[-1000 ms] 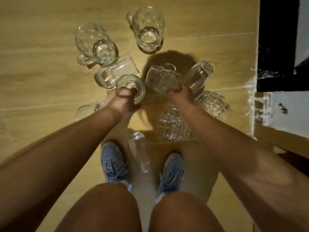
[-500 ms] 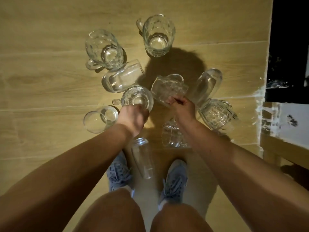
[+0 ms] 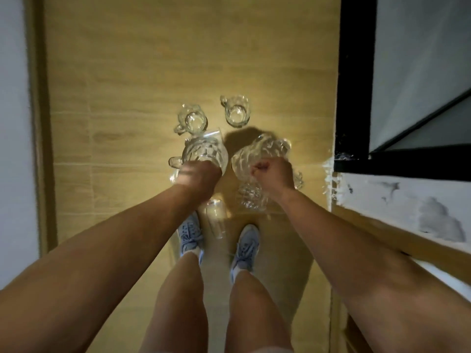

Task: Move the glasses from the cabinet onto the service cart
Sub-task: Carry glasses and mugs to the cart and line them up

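Head view, listed near to far. Two bare knees at bottom edge. Pair of pale blue lace-up sneakers [image 3: 190, 233] planted on light wood-plank floor [image 3: 127, 98]. Tall clear glass tumbler [image 3: 216, 220] between the feet, whether leaning or lying not resolvable. Clear faceted glass mug [image 3: 251, 197] on floor just under right wrist. Left hand [image 3: 197, 174], curled tight, gripping cluster of clear dimpled glass mugs [image 3: 204, 151] held out in front; count blurred. Right hand [image 3: 272, 174], clenched to a fist, gripping second cluster of clear glass mugs [image 3: 257, 154]; count likewise blurred. Beyond both clusters, two clear dimpled handled mugs standing upright on floor, mouths up: left upright mug [image 3: 192, 119] just past the left-hand cluster, right upright mug [image 3: 237, 112] near it, not touching. At right, black-framed panel [image 3: 354, 85] above scuffed white ledge [image 3: 395, 194]. At left, wooden trim strip [image 3: 38, 123] against white wall.
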Available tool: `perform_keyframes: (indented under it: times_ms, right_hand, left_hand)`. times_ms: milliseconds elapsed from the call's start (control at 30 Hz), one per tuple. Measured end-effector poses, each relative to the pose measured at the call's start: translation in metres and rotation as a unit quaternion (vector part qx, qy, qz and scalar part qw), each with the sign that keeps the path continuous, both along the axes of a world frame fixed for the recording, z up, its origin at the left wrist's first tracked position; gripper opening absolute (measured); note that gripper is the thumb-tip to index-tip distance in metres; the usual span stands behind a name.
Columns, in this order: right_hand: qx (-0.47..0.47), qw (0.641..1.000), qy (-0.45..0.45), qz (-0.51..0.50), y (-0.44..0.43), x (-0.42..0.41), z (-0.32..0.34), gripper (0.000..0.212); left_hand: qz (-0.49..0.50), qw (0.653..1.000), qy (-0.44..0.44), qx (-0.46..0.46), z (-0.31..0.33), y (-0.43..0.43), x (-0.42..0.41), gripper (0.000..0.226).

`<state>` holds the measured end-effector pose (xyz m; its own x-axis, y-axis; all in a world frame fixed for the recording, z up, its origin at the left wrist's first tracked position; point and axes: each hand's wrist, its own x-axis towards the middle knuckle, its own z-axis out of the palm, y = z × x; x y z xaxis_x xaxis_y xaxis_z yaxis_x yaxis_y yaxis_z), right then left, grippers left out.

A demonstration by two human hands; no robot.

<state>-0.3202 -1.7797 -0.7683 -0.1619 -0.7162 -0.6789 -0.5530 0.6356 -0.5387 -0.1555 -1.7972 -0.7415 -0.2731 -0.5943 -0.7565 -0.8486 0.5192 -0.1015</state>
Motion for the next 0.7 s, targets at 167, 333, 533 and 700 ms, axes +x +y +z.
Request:
perform_keyframes:
  times_ms: [167,333,533,700]
  right_hand:
    - [0.000,0.977,0.078,0.197,-0.018,0.011,0.131,0.017]
    - [-0.026,0.954,0.076,0.288,-0.043,0.036,0.243,0.018]
    - [-0.095,0.863,0.139,0.476,-0.047,0.068,0.337,0.011]
    - [-0.128,0.789,0.180,0.573,-0.008,0.112,0.375,0.013]
  left_hand:
    - [0.116,0.991,0.059,-0.041,0.131,0.015,0.025,0.024]
    - [0.149,0.986,0.035,-0.060,0.239,0.030,0.039,0.023]
    - [0.303,0.940,0.083,-0.133,0.319,0.079,0.072,0.016]
    - [0.456,0.864,0.138,-0.163,0.365,0.147,0.107,0.014]
